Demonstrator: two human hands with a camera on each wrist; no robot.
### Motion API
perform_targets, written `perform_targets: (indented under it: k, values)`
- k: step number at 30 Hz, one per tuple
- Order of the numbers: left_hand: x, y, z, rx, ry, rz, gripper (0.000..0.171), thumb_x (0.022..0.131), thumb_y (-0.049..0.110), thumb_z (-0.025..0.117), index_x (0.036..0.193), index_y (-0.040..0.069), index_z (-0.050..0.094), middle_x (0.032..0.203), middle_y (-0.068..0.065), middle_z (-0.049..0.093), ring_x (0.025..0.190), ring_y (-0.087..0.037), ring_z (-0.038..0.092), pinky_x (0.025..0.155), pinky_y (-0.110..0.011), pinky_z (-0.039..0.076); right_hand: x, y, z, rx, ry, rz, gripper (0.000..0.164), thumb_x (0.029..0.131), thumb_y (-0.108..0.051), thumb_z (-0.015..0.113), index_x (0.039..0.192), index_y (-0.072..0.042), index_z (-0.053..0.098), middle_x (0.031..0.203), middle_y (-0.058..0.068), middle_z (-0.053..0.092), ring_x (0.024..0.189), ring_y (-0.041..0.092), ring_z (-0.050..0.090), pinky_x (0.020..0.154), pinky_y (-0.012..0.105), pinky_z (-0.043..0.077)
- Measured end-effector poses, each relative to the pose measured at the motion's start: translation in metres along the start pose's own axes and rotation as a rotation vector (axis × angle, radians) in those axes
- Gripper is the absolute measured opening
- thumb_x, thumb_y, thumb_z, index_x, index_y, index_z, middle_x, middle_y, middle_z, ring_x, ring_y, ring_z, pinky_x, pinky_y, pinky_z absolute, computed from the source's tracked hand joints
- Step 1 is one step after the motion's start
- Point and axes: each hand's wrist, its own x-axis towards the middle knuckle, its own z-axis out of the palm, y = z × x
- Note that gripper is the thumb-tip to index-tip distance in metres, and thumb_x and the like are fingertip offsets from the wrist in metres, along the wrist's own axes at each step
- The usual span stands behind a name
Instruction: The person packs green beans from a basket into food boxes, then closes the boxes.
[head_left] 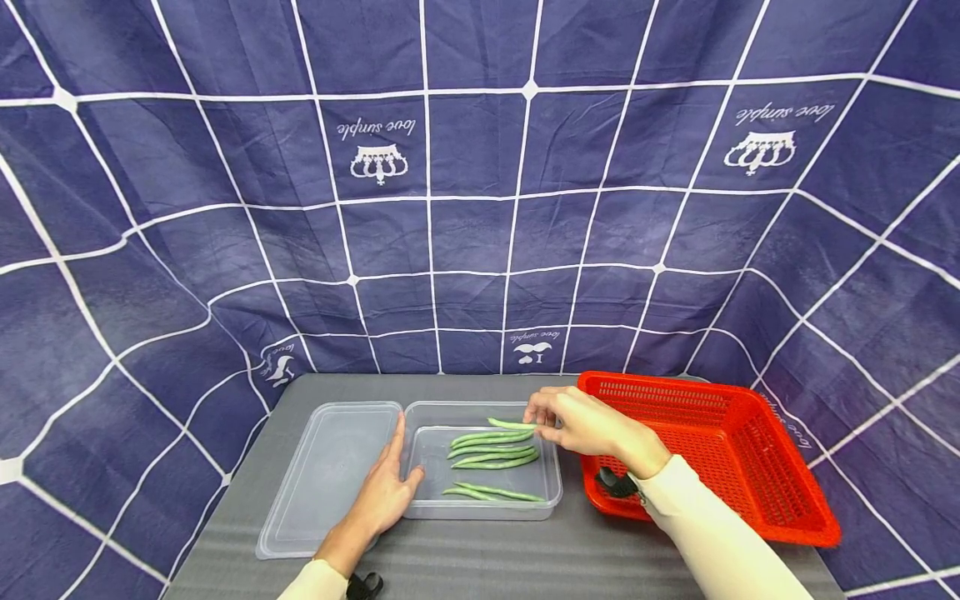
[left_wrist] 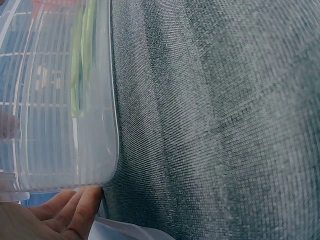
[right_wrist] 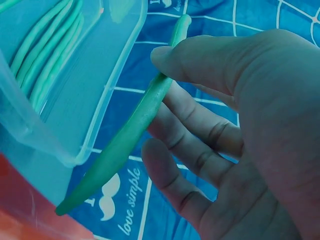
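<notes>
"Lid (head_left: 330,479), just one, flat at the far left and off. Next along, your left hand (head_left: 384,492): fingers straight and close together, thumb spread, resting against the left wall of the container (head_left: 487,510)."

"One container too. What's in it?"

"Green beans, folks — a bunch of four (head_left: 498,464) towards the far side, as best we can count, and a pair (head_left: 498,492) nearer you, with a gap between. Six laid, by our reckoning."

"Your right hand (head_left: 577,421)?"

"Thumb and fingertips pinch a seventh bean (right_wrist: 125,132) above the container's far right part. Whether it touches anything below, we can't tell."

"So what's left for you?"

"That held bean to be set down, we'd judge, and the lid isn't on. Rightmost, one red basket (head_left: 697,454) — your forearm hides part of it, so no telling whether more beans wait there."
</notes>
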Motion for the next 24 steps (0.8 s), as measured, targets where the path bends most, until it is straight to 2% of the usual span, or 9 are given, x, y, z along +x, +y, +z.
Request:
perform_targets:
  k: [5,11,20,24]
  values:
    - [0.0,-0.001,0.0,0.004,0.001,0.0,0.105,0.106,0.017,0.072,0.19,0.021,0.008,0.188,-0.029,0.035,0.17,-0.052,0.046,0.138,-0.07,0.039,0.008,-0.002,0.006,0.024,-0.012,-0.013,0.019,0.101,-0.002,0.084,0.114,-0.015,0.082,0.103,-0.004,0.078,0.092,0.003,0.071,0.083,0.03,0.066]
    - [0.001,0.0,0.001,0.005,0.0,-0.002,0.105,0.106,0.017,0.072,0.19,0.02,0.008,0.189,-0.029,0.034,0.171,-0.051,0.044,0.139,-0.07,0.038,0.016,-0.007,0.012,0.016,-0.015,-0.025,0.018,0.1,-0.003,0.084,0.114,-0.016,0.082,0.102,-0.004,0.078,0.092,0.006,0.072,0.082,0.024,0.062]
    - [0.0,0.001,0.001,0.003,0.004,-0.004,0.105,0.106,0.016,0.072,0.19,0.018,0.01,0.188,-0.029,0.035,0.17,-0.052,0.045,0.139,-0.071,0.039,0.024,-0.013,0.022,0.011,-0.02,0.014,0.017,0.102,-0.009,0.085,0.116,-0.018,0.083,0.102,-0.009,0.076,0.091,0.006,0.072,0.077,0.021,0.059]
    - [0.0,0.0,0.001,0.005,0.005,-0.004,0.104,0.106,0.016,0.072,0.19,0.017,0.01,0.188,-0.03,0.036,0.169,-0.053,0.046,0.138,-0.071,0.039,0.027,-0.016,0.026,0.001,-0.018,0.003,0.017,0.102,-0.009,0.085,0.116,-0.018,0.084,0.101,-0.009,0.076,0.091,0.008,0.074,0.077,0.021,0.059]
